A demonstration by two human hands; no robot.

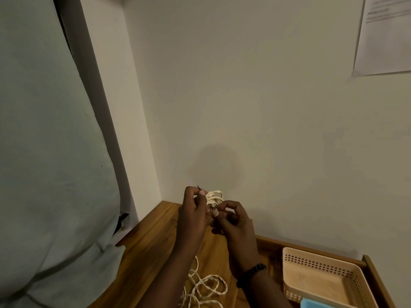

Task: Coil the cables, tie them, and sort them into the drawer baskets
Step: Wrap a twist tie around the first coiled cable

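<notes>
Fingers (201, 193) pinching one coiled cable (214, 197), two hands, one beige basket (320, 276)

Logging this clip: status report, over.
Both hands, left hand and right hand, pinching a black tie around the coiled cable. Beige basket empty. Nothing obstructing.

A: How much of the coiled cable (214, 197) shows?
B: Only its top loops; the left hand (193, 215) and right hand (233, 221) cover the rest.
A: The black tie (198, 187)?
B: Too thin to trace. Right of the coil, the blue basket (311, 303) is cut off below, and the paper's (384, 34) print is blurred.
</notes>
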